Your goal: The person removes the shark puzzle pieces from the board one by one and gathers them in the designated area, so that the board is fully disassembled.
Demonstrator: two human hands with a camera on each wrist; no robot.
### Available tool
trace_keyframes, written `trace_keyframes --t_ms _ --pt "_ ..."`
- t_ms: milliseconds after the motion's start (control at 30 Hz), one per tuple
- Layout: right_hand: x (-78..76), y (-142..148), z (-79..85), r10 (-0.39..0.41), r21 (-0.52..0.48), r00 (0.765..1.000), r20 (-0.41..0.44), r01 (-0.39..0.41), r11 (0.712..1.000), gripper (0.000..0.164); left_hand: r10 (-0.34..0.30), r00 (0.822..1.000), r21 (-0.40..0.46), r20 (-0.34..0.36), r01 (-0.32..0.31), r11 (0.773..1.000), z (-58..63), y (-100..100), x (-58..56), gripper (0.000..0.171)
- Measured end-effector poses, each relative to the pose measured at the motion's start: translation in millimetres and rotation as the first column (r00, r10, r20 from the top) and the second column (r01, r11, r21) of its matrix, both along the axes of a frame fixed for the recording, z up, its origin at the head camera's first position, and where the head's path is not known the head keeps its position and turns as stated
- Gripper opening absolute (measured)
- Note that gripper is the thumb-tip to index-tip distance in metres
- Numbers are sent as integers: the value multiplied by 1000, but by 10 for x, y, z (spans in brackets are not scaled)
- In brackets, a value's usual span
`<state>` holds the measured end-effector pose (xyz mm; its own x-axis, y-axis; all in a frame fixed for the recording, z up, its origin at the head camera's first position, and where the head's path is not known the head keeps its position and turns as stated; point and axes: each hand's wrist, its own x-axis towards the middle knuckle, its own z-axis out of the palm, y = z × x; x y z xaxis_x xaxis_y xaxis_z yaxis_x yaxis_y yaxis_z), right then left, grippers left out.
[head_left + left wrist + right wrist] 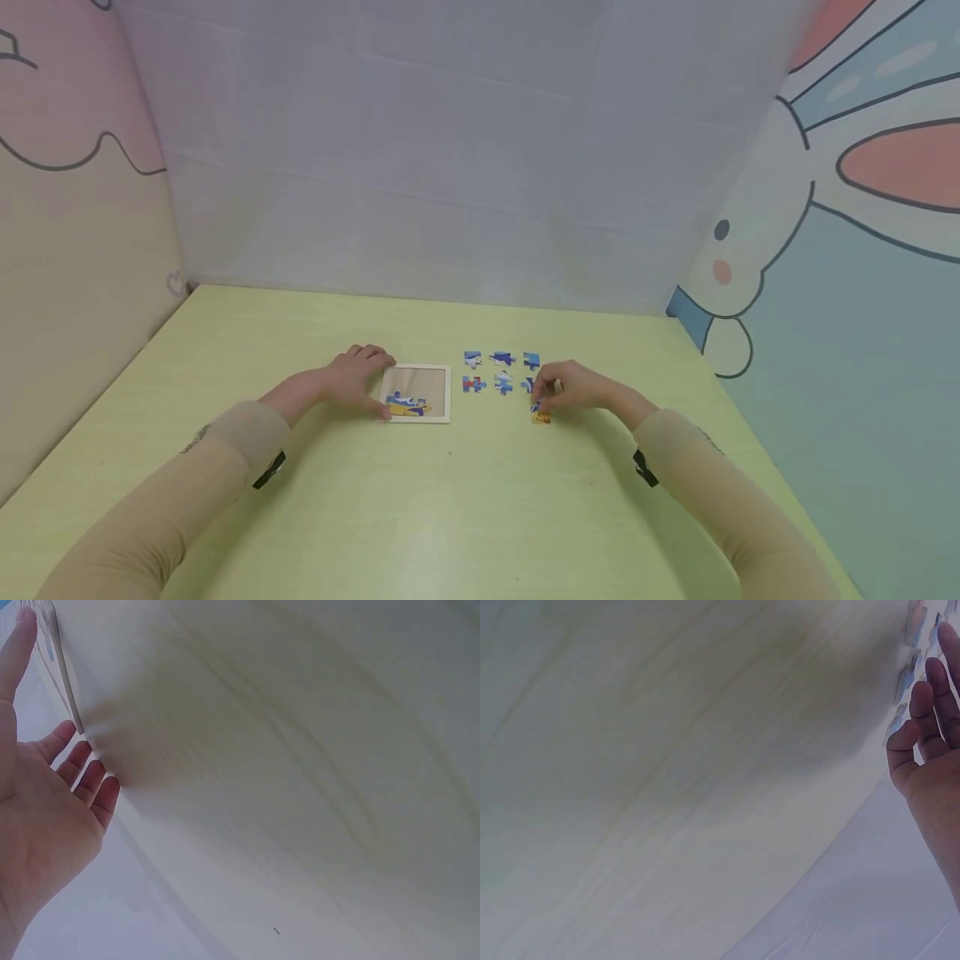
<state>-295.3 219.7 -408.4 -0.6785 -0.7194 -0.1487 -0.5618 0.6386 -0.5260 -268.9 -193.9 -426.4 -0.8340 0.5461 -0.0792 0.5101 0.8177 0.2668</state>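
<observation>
A square wooden puzzle tray (447, 396) lies on the table, with joined blue, white and yellow pieces (407, 406) along its near left side. My left hand (354, 379) spans the tray's left side, thumb at the near corner and fingers at the far one. In the left wrist view, the fingers (90, 780) are loosely extended against the table and tray edge. At the right, the thumb and index finger of my right hand (573, 386) pinch a yellow and blue puzzle piece (541, 416); its upper part is partly hidden.
Several loose puzzle pieces (503, 382) lie in rows between the tray and my right hand. One piece (528, 385) is partly covered by that hand. A pale wall (450, 167) borders the far table edge, with a rabbit-painted wall (847, 350) on the right.
</observation>
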Motion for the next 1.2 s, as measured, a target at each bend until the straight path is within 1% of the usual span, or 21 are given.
trace_keyframes --t_ms 167,233,400,567,667,767,1067,1200 --pt "9 -83 107 6 -4 1000 -30 -6 1000 9 21 999 19 34 -22 1000 43 11 23 79" --pt "14 -131 152 8 -8 999 -36 -8 1000 10 18 999 18 33 -19 1000 44 8 28 77" --pt "41 -256 277 15 -31 999 -41 -16 999 14 9 1000 13 24 -9 1000 56 9 51 75" --pt "58 -406 361 -5 -35 999 -52 4 999 16 9 1000 20 20 -10 1000 69 21 69 75" --pt "56 -513 382 -29 -37 998 -53 27 999 20 12 1000 28 16 -12 1000 59 16 68 74" --pt "49 -631 387 -36 -59 998 -56 33 998 22 16 1000 29 12 -16 999 39 6 57 74" --pt "82 -977 345 14 -92 997 -75 -21 996 29 22 1000 7 12 -22 1000 -2 -8 18 77" --pt "114 -1150 298 4 -102 997 -76 -11 995 31 28 999 12 21 -28 1000 25 -1 25 77"
